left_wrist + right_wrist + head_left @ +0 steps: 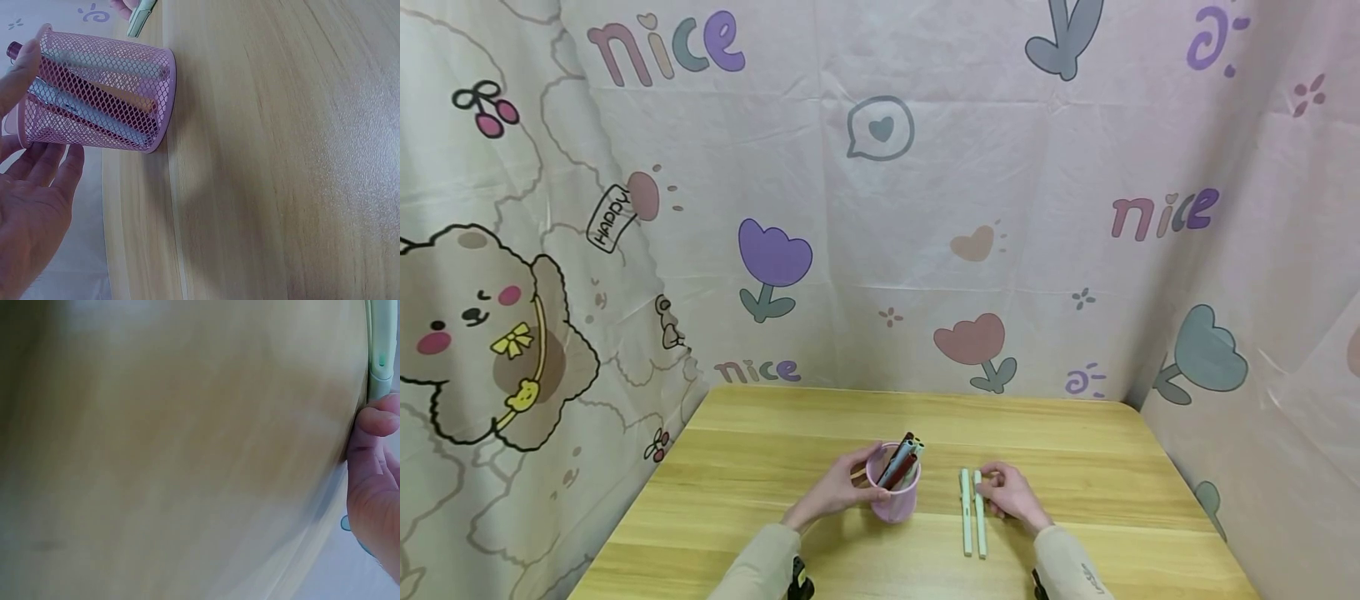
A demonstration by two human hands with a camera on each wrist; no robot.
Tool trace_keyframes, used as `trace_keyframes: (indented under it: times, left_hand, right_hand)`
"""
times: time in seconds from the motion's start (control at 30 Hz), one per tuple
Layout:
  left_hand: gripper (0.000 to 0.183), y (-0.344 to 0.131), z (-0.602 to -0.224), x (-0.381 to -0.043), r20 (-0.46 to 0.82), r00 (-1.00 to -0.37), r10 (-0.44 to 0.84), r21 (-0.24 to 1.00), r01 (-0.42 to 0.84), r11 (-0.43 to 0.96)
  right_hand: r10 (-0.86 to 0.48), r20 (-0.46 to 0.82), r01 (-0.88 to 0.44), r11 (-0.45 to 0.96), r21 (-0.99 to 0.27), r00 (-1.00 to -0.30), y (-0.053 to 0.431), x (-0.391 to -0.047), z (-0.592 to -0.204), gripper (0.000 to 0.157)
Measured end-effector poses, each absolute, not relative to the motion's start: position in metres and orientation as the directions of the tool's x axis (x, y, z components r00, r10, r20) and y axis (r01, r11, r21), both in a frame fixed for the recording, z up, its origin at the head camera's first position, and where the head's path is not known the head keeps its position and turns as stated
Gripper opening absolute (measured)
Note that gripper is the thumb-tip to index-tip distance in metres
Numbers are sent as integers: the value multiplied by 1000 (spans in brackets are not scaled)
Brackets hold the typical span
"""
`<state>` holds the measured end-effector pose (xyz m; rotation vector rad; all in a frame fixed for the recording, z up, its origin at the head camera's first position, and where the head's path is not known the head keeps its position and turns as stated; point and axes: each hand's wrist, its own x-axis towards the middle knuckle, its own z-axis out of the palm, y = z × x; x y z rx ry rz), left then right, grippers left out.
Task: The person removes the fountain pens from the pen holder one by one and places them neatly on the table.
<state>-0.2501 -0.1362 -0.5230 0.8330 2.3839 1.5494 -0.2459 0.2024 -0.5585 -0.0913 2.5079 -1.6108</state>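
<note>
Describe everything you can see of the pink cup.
The cup is round and open-topped, with a see-through mesh wall, seemingly metal, and smooth rims at top and bottom. Several pens lean inside, including dark red and pale blue ones, some poking above the rim. It is roughly upright, left of two green pens; whether its base sits flat on the table is unclear. The left hand grips it near the top.

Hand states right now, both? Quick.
Left hand: closed, holding the pink cup.
Right hand: fingers curled at the right-hand green pen; pinching or just touching, can't tell.
</note>
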Motion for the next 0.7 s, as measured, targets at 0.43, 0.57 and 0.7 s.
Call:
trace_keyframes:
  times: [0.43,0.57,0.7]
  left_hand:
    - [88,-137,-525,-250,138,-833,535,892,339,298]
    - [87,-137,-525,-250,140,-831,538,894,340,292]
    - [86,-136,-524,-250,142,-828,543,898,339,282]
  right_hand:
    - [-129,-91,25,442,-897,-987,201,-246,-560,44]
    - [-122,-94,29,448,-893,-988,200,-247,-560,44]
    - [-122,-91,28,444,-895,-988,200,-247,-561,44]
